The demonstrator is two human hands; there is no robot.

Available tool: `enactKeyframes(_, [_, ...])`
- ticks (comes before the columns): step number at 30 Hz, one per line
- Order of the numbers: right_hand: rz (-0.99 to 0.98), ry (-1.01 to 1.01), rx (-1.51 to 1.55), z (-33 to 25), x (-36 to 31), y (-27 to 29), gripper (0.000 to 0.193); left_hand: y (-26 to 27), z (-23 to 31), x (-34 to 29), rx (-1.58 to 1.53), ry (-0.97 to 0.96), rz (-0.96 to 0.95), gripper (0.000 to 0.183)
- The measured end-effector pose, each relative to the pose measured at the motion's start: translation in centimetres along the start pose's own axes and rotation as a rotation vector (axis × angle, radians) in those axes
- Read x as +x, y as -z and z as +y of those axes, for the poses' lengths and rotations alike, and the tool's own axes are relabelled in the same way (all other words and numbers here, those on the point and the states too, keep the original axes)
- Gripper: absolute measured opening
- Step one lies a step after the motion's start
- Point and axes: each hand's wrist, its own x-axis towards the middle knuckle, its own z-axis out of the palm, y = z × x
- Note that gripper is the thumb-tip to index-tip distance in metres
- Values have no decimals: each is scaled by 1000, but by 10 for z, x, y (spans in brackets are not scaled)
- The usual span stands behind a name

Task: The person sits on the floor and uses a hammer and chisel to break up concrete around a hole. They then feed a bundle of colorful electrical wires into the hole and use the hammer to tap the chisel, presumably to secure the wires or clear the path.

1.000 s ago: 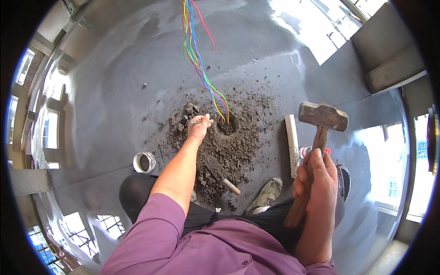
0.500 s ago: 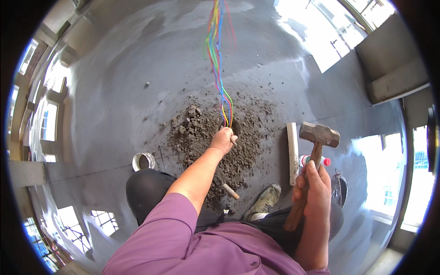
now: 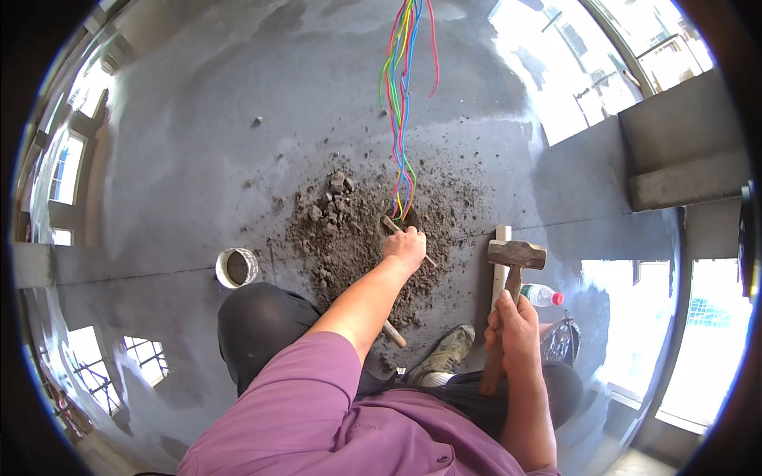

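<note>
My left hand [image 3: 406, 247] reaches out over a patch of broken concrete rubble [image 3: 349, 230] and grips a thin chisel [image 3: 394, 228] whose tip points at a hole in the floor. A bundle of coloured wires [image 3: 403, 95] runs from the top of the view down into that hole. My right hand [image 3: 512, 329] is closed on the wooden handle of a heavy hammer [image 3: 516, 255], held low near my knee, to the right of the rubble.
A roll of white tape [image 3: 236, 267] lies left of my knee. A pale wooden strip [image 3: 500, 238] and a plastic bottle with a red cap [image 3: 541, 295] lie beside the hammer. Another short chisel [image 3: 394, 335] rests by my shoe [image 3: 444, 353]. A concrete ledge [image 3: 683, 159] stands at right.
The hammer has dropped lower and nearer my body. My left hand has shifted right with the chisel to the hole at the wires' base. The view has tilted.
</note>
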Motion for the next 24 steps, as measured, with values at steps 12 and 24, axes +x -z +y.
enactKeyframes(12, [66,-63,98,9,27,-22,26,10,-1,23,9,68,72,26])
enactKeyframes(24, [80,-78,82,26,31,-25,28,13,3,16,-89,56,-41,22])
